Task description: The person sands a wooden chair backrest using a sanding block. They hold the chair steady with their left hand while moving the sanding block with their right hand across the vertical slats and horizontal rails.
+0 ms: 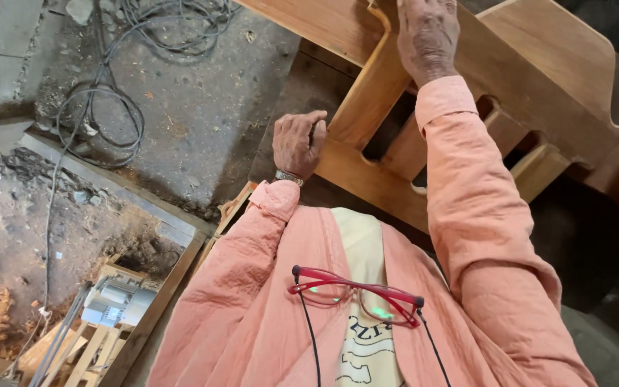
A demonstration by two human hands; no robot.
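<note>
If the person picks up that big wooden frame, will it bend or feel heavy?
The wooden frame looks stiff: its boards are thick and joined together, so it probably won't bend. It seems heavy, since both the left hand and right hand grip it.

Dusty concrete floor [202,107] (cracked), coiled cables [102,107] — daylight

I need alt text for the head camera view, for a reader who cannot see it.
Seen from above, a person in a salmon-pink shirt holds a wooden frame with both hands: the left hand grips its lower rail, the right hand rests higher up. Red glasses hang at the chest; cables lie on the dusty floor.
</note>
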